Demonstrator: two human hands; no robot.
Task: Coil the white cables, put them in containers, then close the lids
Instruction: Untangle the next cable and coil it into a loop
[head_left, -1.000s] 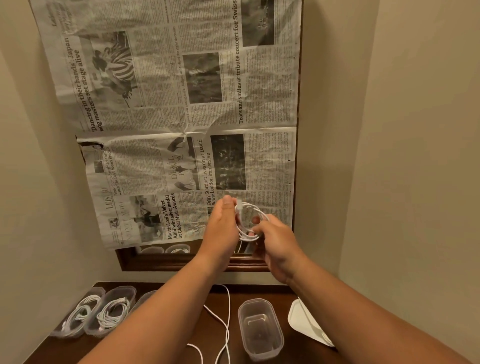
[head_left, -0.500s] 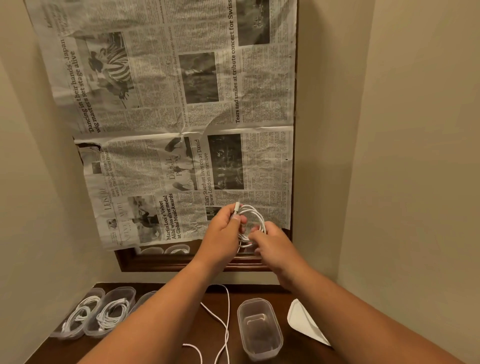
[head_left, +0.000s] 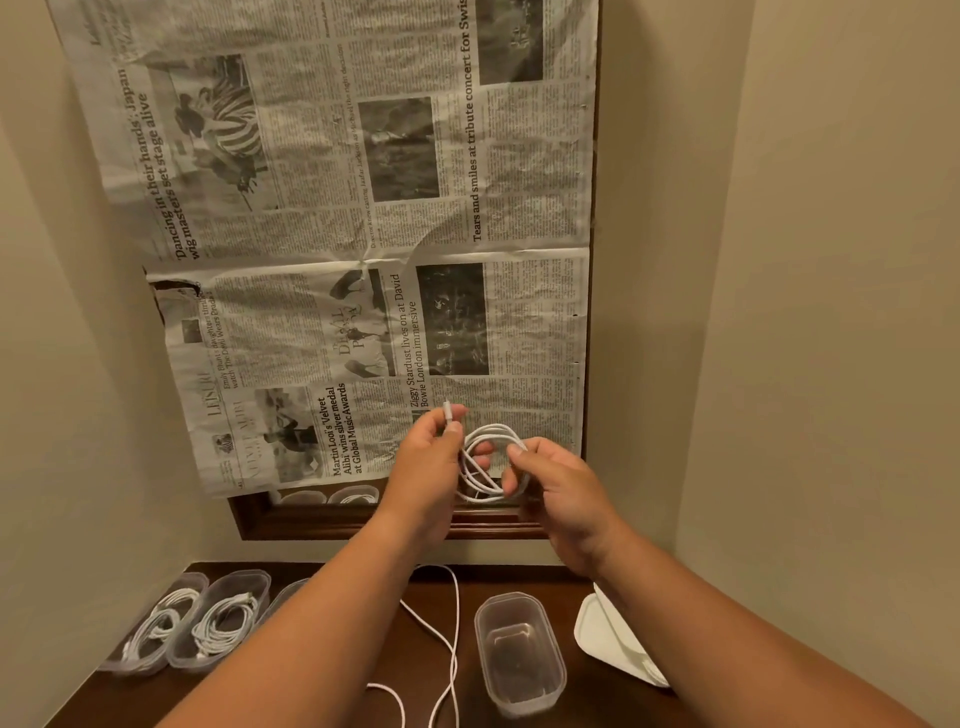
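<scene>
Two bare hands are raised in front of a wall covered with sheets of black-and-white newspaper (head_left: 332, 208). Between them is a white cable wound into a loose round coil (head_left: 491, 462). The left hand (head_left: 428, 462) pinches the cable's white plug end between thumb and forefinger, so its grip is closed on the cable, with the plug tip poking up above the fingers. The right hand (head_left: 558, 488) holds the right side of the coil, thumb and fingers closed narrowly around the loops. A free length of the same white cable (head_left: 452, 639) hangs from behind the left forearm and trails in loose curves across the dark brown wooden worktop (head_left: 587, 691) below.

On the worktop, between the two forearms, stands a clear plastic rectangular container with rounded corners (head_left: 519, 654), open at the top and with nothing inside. Just to its right lies a white plastic lid (head_left: 613, 634), partly hidden by the right forearm. At the far left of the worktop sit two more clear plastic containers (head_left: 195, 623) side by side, each with a coiled white cable inside. The edge of a third clear container (head_left: 285, 597) shows beside them, mostly covered by the left forearm; its contents cannot be made out.

Below the newspaper runs a dark wooden frame (head_left: 363, 519), and plain beige walls close in on both sides.
</scene>
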